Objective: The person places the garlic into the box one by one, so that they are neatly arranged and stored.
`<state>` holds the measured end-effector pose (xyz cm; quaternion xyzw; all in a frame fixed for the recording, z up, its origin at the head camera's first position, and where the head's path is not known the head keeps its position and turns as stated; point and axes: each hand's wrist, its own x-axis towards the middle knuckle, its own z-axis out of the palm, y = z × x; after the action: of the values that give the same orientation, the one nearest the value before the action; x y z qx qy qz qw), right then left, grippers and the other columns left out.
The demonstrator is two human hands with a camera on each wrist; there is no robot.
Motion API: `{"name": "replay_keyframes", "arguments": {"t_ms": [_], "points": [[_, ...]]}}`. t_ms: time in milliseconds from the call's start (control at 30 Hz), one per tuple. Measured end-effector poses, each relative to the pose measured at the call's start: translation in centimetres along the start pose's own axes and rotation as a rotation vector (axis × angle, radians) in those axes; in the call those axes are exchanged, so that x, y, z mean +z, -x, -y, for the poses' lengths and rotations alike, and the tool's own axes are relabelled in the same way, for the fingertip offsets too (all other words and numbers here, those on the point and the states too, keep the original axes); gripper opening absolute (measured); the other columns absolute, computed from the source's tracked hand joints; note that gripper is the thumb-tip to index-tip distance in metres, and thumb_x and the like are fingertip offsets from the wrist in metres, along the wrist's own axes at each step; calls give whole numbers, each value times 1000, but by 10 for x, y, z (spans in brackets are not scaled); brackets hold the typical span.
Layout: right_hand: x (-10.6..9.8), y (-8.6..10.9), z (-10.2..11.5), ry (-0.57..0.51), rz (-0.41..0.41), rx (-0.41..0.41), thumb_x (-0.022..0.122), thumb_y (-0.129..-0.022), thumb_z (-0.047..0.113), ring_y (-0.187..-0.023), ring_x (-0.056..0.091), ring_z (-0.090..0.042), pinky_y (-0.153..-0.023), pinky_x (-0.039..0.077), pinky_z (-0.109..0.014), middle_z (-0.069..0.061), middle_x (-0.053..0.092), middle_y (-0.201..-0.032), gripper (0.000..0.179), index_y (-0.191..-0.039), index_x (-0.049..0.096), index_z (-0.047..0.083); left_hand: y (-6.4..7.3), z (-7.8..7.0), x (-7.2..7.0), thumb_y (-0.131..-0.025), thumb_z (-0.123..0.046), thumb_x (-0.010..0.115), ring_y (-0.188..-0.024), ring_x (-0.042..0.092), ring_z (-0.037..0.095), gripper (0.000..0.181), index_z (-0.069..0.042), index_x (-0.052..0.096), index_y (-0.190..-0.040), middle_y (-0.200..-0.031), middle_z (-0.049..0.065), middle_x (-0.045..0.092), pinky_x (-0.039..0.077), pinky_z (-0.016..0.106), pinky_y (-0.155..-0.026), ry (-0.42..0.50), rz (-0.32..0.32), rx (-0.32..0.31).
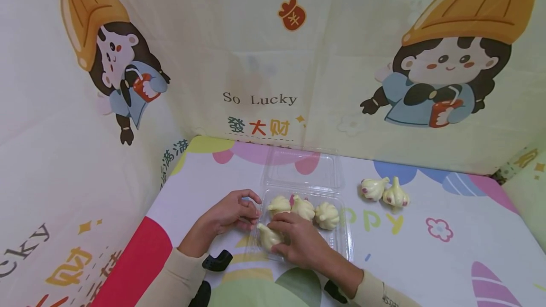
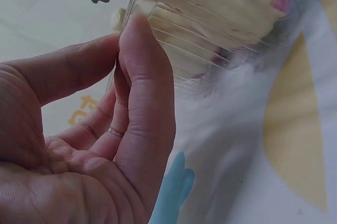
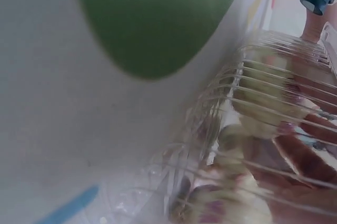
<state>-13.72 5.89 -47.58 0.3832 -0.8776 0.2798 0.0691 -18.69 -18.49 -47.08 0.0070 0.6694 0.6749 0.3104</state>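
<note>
A clear plastic clamshell box (image 1: 349, 248) lies with its lid (image 1: 283, 169) folded back, away from me. My left hand (image 1: 233, 213) is at the box's left side; in the left wrist view its thumb and fingers pinch the thin rim (image 2: 131, 8). Inside the front left part, my right hand (image 1: 304, 240) grips a garlic bulb (image 1: 267, 238) between thumb and fingers. Behind it sit three more bulbs, a left one (image 1: 279, 203), a middle one (image 1: 303, 208) and a right one (image 1: 327, 216). The right wrist view shows garlic (image 3: 263, 90) through the ridged wall.
Two garlic bulbs, one left (image 1: 373, 189) and one right (image 1: 396, 194), lie on the printed tablecloth (image 1: 409, 259) right of the box. A patterned cloth wall (image 1: 324, 79) rises behind the table, another on the left. Black wrist straps (image 1: 217, 260) are near both sleeves.
</note>
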Motion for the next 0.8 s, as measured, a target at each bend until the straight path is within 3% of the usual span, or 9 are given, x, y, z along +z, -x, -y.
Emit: {"name": "replay_keyframes", "arguments": {"t_ms": [167,467,800], "points": [[-2,1,1,1,28,22,92,-75,26,-116,69,-19,-100,57,-36,-4,74,-123,47,-117,75,13,1,-1,0,-95,1,65,-63,63,14,31,2,52,-123,-79,3,68,61,27,-61,1,-2,1],[-5,2,2,-5,6,14,92,-77,26,-115,69,-19,-99,58,-36,-4,74,-120,40,-112,76,12,1,0,1,-95,2,65,-62,63,14,31,4,52,-123,-79,3,68,61,27,-60,-4,-18,-7],[-16,2,3,-66,-104,5,89,-79,11,-109,72,-20,-94,61,-38,-4,78,-114,35,-112,79,8,0,1,0,-95,1,65,-62,63,14,31,3,52,-123,-78,2,68,61,27,-60,-9,-16,4]]}}
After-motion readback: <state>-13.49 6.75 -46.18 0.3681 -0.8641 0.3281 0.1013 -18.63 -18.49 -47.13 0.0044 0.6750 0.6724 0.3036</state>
